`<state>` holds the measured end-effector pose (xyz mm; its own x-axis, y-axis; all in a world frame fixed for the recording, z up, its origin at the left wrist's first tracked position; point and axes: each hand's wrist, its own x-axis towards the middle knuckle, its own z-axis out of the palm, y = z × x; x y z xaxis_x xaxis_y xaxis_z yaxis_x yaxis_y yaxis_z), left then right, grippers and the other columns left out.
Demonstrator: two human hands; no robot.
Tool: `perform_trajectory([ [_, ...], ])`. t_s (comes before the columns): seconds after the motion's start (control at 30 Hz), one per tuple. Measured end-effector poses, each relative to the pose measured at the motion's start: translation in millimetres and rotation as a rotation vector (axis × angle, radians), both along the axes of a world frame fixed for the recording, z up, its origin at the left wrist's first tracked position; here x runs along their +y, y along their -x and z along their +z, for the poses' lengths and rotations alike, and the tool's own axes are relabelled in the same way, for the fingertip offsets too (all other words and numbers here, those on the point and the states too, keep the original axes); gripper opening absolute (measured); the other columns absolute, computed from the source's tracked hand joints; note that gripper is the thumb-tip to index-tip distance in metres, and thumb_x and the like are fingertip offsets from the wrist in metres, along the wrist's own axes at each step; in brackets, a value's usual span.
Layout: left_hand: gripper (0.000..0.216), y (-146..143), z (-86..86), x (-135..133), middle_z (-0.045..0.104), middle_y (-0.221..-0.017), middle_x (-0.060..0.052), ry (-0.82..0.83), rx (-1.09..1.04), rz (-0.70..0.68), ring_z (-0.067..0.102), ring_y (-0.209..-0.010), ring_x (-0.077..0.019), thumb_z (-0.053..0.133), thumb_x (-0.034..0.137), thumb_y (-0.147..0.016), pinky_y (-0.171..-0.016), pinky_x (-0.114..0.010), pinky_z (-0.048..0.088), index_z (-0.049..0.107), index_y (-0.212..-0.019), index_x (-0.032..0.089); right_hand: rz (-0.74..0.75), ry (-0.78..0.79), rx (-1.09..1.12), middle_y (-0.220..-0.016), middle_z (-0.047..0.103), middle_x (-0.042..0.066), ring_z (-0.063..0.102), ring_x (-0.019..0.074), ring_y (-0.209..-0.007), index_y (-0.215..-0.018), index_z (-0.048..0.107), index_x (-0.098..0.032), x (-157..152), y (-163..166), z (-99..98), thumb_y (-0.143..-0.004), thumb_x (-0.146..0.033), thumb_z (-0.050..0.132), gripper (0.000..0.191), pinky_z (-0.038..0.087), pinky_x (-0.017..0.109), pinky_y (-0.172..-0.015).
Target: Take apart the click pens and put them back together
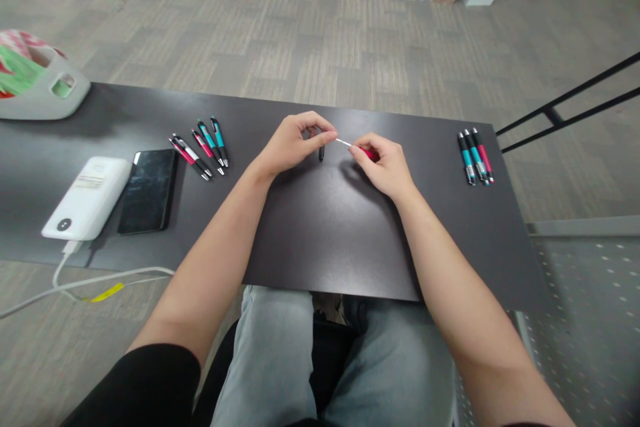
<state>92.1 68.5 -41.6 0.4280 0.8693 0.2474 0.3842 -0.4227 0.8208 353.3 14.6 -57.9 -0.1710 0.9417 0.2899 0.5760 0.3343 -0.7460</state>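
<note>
My left hand [295, 141] is closed in a pinch above the middle of the dark table [320, 233], holding a small black pen tip piece [321, 152] that hangs down from the fingers. My right hand [384, 163] is closed on a red pen barrel [371, 154]. A thin white refill [344, 142] sticks out of that barrel toward the left fingertips. Both hands hover close together, just above the tabletop.
Several red and teal pens [203, 147] lie left of my hands, three more pens [475, 157] at the right. A black phone [149, 189] and a white power bank [87, 197] with its cable [85, 280] lie at the left; a grey container [43, 83] sits far left.
</note>
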Motion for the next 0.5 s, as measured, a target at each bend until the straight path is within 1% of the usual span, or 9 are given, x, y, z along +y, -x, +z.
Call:
perform_trajectory([
  [0.07, 0.039, -1, -0.1, 2, 0.084, -0.106, -0.008, 0.004, -0.016, 0.063, 0.072, -0.097, -0.0265, 0.080, 0.063, -0.104, -0.094, -0.042, 0.058, 0.083, -0.104, 0.025, -0.032, 0.005, -0.012, -0.085, 0.070, 0.004, 0.058, 0.0248, -0.077, -0.095, 0.074, -0.029, 0, 0, 0.5, -0.108, -0.051, 0.075, 0.026, 0.053, 0.042, -0.085],
  [0.1, 0.038, -1, -0.5, 3, 0.084, -0.104, -0.007, 0.003, -0.027, 0.110, 0.073, -0.095, -0.0257, 0.080, 0.062, -0.105, -0.092, -0.041, 0.059, 0.083, -0.105, 0.025, -0.055, 0.007, -0.010, -0.085, 0.070, 0.004, 0.057, 0.0247, -0.077, -0.095, 0.074, -0.029, 1, -1, 0.6, -0.108, -0.052, 0.075, 0.026, 0.053, 0.042, -0.085],
  [0.17, 0.034, -1, -1.2, 4, 0.083, -0.105, -0.007, -0.001, -0.049, 0.199, 0.074, -0.093, -0.0234, 0.082, 0.057, -0.105, -0.089, -0.038, 0.059, 0.082, -0.111, 0.024, -0.108, 0.007, 0.014, -0.082, 0.067, 0.003, 0.056, 0.0240, -0.077, -0.094, 0.073, -0.028, 3, -2, 0.1, -0.107, -0.052, 0.076, 0.027, 0.053, 0.041, -0.085],
  [0.23, 0.030, -2, -1.0, 5, 0.084, -0.109, -0.007, -0.006, -0.058, 0.244, 0.076, -0.095, -0.0219, 0.086, 0.049, -0.104, -0.090, -0.037, 0.060, 0.080, -0.120, 0.024, -0.162, 0.008, 0.047, -0.080, 0.064, 0.002, 0.055, 0.0231, -0.076, -0.092, 0.071, -0.028, 5, -3, -0.8, -0.105, -0.050, 0.077, 0.027, 0.052, 0.040, -0.083],
  [0.3, 0.030, -4, 0.9, 2, 0.085, -0.113, -0.008, -0.012, -0.049, 0.227, 0.078, -0.101, -0.0230, 0.088, 0.041, -0.101, -0.096, -0.038, 0.061, 0.079, -0.124, 0.023, -0.209, 0.015, 0.073, -0.079, 0.062, 0.001, 0.054, 0.0224, -0.075, -0.090, 0.069, -0.027, 6, -4, -1.7, -0.104, -0.047, 0.077, 0.025, 0.051, 0.039, -0.082],
  [0.4, 0.021, -9, 5.5, -5, 0.087, -0.116, -0.007, -0.017, 0.043, 0.132, 0.080, -0.110, -0.0277, 0.084, 0.032, -0.101, -0.110, -0.048, 0.059, 0.080, -0.121, 0.025, -0.242, 0.021, 0.089, -0.078, 0.060, 0.000, 0.053, 0.0216, -0.075, -0.089, 0.068, -0.027, 7, -3, -2.7, -0.103, -0.041, 0.077, 0.022, 0.051, 0.039, -0.080],
  [0.5, 0.015, -15, 8.1, -11, 0.089, -0.120, -0.005, -0.031, 0.195, 0.057, 0.078, -0.119, -0.0314, 0.079, 0.028, -0.104, -0.127, -0.059, 0.046, 0.083, -0.118, 0.028, -0.238, 0.012, 0.088, -0.078, 0.058, 0.000, 0.053, 0.0211, -0.074, -0.090, 0.067, -0.027, 7, -2, -2.8, -0.104, -0.040, 0.077, 0.022, 0.050, 0.038, -0.081],
])
